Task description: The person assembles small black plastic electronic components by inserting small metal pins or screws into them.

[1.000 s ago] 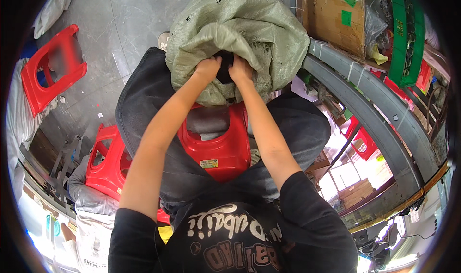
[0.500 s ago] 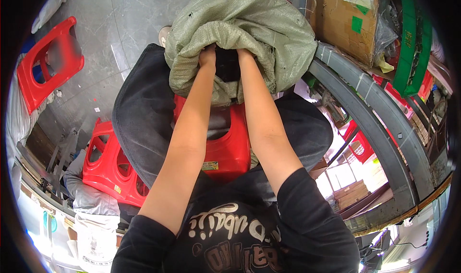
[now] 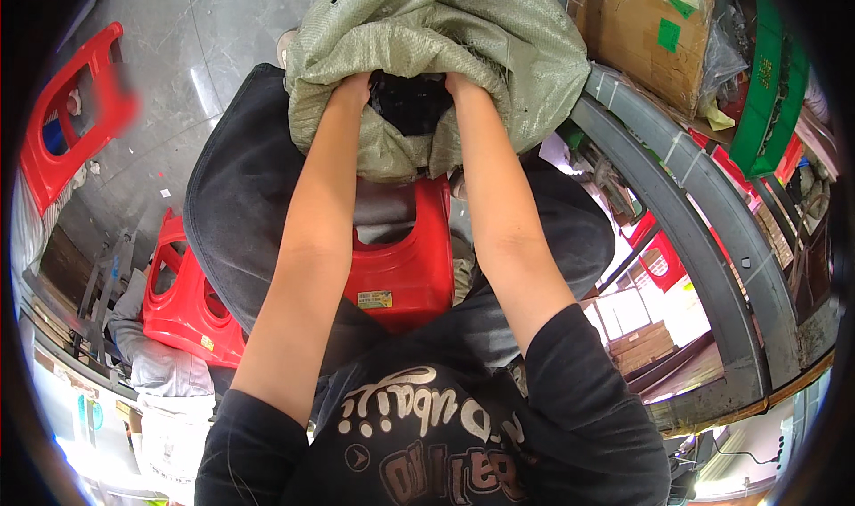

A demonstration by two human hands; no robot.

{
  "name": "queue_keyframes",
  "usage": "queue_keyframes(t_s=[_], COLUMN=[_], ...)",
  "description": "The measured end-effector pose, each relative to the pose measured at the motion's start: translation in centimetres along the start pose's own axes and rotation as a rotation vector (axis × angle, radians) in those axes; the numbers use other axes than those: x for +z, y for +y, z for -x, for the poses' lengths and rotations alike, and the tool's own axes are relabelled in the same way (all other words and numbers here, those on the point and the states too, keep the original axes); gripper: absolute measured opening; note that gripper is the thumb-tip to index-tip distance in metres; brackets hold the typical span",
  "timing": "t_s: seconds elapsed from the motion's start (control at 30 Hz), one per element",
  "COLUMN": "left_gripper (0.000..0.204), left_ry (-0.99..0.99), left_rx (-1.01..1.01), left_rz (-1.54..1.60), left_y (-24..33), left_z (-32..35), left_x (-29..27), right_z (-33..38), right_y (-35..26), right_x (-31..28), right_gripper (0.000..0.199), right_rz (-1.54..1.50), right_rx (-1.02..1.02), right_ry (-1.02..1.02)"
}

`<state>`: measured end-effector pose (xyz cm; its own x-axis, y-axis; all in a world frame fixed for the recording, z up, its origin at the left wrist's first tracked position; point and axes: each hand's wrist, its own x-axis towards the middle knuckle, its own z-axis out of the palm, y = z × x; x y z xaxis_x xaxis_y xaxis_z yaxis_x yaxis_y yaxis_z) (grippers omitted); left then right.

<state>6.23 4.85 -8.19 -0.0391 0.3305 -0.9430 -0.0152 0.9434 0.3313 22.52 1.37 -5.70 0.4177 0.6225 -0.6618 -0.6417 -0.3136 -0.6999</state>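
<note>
Reaches into the mouth of a green woven sack (image 3: 436,25) with left hand (image 3: 358,85) at its left edge and right hand (image 3: 458,84) at its right; cannot tell whether gripping, with fingers hidden inside. Shows black material (image 3: 411,107) between the wrists. Lies just beyond a red stool (image 3: 405,270), near dark-trousered legs (image 3: 240,159).

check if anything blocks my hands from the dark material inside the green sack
Nothing visible does: the green sack gapes open between left hand and right hand, exposing the dark material. The fingers are hidden inside, so contact there can't be judged.
</note>
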Motion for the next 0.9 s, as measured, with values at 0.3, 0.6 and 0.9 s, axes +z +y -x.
queue_keyframes(t_s=[0.3, 0.6, 0.9], left_gripper=[0.044, 0.045, 0.056], left_ry=[-0.123, -0.246, -0.167], left_rx=[0.068, 0.143, -0.030], left_rz=[0.046, 0.606, 0.088], left_y=[0.0, 1.6, -4.3], left_z=[3.2, 12.2, 14.4], left_x=[0.1, -0.5, -0.1], right_z=[1.9, 8.5, 9.7], right_y=[1.6, -2.4, -5.0], right_x=[-0.9, 0.6, -1.9], right_gripper=[0.054, 0.041, 0.048], right_rz=[0.059, -0.211, 0.070], right_rx=[0.046, 0.299, 0.403], right_ry=[-0.023, -0.054, -0.073])
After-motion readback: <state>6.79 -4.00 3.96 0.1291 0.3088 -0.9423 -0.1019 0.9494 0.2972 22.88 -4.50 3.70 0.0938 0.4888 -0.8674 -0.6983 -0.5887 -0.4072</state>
